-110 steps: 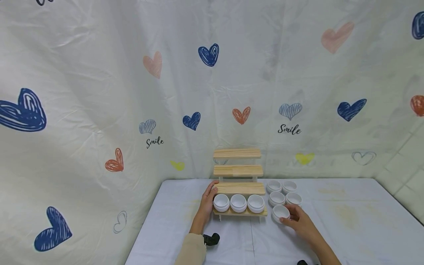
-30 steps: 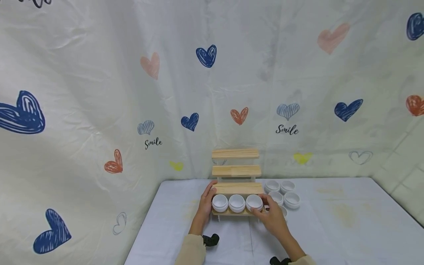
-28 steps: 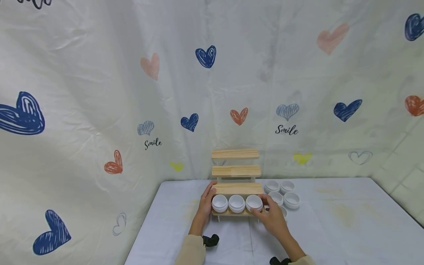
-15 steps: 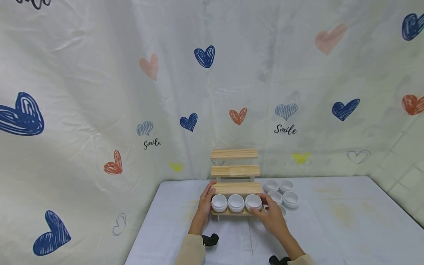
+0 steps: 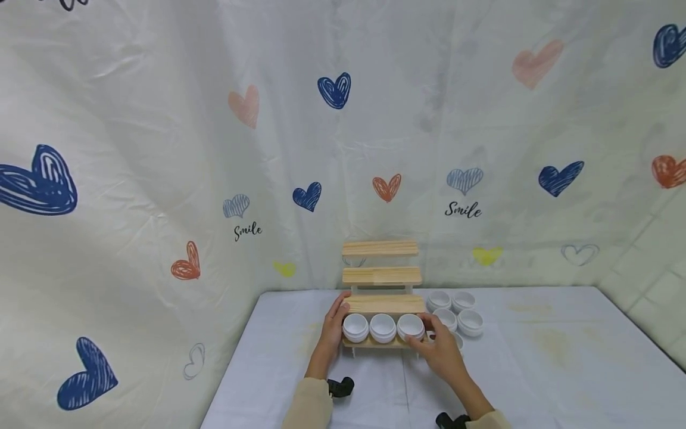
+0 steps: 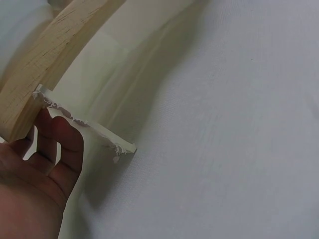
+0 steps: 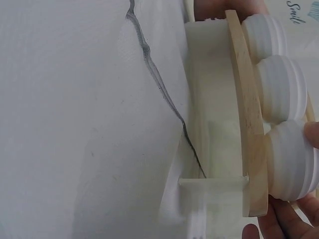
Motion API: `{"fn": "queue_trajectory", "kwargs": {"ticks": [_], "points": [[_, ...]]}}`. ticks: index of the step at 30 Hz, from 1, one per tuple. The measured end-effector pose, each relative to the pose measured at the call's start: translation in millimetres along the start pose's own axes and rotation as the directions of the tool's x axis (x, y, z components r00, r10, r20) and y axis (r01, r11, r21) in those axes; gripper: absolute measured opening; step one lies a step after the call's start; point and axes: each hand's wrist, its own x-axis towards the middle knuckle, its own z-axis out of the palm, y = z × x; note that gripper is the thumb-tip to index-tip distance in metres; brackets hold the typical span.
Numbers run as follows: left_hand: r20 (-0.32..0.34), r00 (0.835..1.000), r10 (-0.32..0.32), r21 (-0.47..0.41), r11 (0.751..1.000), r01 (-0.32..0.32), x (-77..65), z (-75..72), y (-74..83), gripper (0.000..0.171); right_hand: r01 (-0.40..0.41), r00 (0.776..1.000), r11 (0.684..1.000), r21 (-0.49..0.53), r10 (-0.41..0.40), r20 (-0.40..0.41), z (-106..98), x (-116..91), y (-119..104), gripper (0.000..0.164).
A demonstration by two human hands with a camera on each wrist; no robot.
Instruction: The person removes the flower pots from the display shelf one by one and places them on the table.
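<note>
A tiered wooden stand (image 5: 383, 305) with white supports stands against the back curtain. Three small white bowls sit side by side on its lowest shelf: a left bowl (image 5: 355, 327), a middle bowl (image 5: 383, 327) and a right bowl (image 5: 410, 326). My left hand (image 5: 329, 335) grips the stand's left end; in the left wrist view its curled fingers (image 6: 70, 139) reach under the wooden board. My right hand (image 5: 443, 356) holds the right bowl between thumb and fingers, the thumb on its near side. Part of that bowl is hidden by the hand.
Several loose white bowls (image 5: 470, 322) stand on the table right of the stand, one partly hidden behind my right hand. A white cloth (image 5: 536, 369) with faint yellowish stains covers the table. Behind hangs a curtain (image 5: 300, 238) printed with hearts.
My right hand has moved left from a loose bowl on the table to the right bowl on the stand, and has stayed there over the last second. My left hand keeps its place.
</note>
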Motion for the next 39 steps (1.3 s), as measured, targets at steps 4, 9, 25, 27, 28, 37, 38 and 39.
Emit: {"fn": "queue_trajectory", "kwargs": {"ticks": [4, 9, 25, 27, 28, 37, 38, 39], "points": [[0.006, 1.0, 0.006, 0.002, 1.0, -0.006, 1.3, -0.1, -0.4, 0.043, -0.016, 1.0, 1.0, 0.013, 0.016, 0.008, 0, 1, 1, 0.058], [0.009, 1.0, -0.007, 0.01, 1.0, 0.007, 0.6, -1.0, -4.5, 0.044, -0.03, 0.999, 0.999, 0.021, 0.03, 0.017, 0, 0, 2, 0.057], [0.006, 1.0, -0.001, 0.003, 1.0, 0.001, -0.7, -0.3, -2.6, 0.045, -0.002, 0.999, 0.994, 0.11, 0.006, -0.032, -17, -16, -6, 0.061], [0.006, 1.0, -0.001, 0.006, 1.0, 0.001, -0.5, -0.7, -1.8, 0.044, 0.027, 0.999, 0.99, 0.139, -0.021, -0.046, -20, -18, -8, 0.061], [0.005, 1.0, 0.0, 0.008, 1.0, 0.0, -0.4, -0.8, -1.2, 0.044, 0.043, 0.998, 0.987, 0.155, -0.036, -0.052, -22, -19, -8, 0.061], [0.003, 1.0, -0.003, 0.007, 1.0, 0.003, 0.3, -0.8, -1.1, 0.044, 0.067, 0.997, 0.98, 0.19, -0.059, -0.045, -46, -27, -1, 0.059], [0.004, 1.0, -0.006, 0.004, 1.0, 0.006, 0.8, -0.9, -2.1, 0.044, 0.063, 0.997, 0.982, 0.179, -0.055, -0.049, -49, -28, 1, 0.059], [0.004, 1.0, -0.007, 0.005, 1.0, 0.007, 0.9, -0.8, -2.6, 0.043, 0.058, 0.997, 0.984, 0.168, -0.05, -0.053, -52, -28, 3, 0.059]]}}
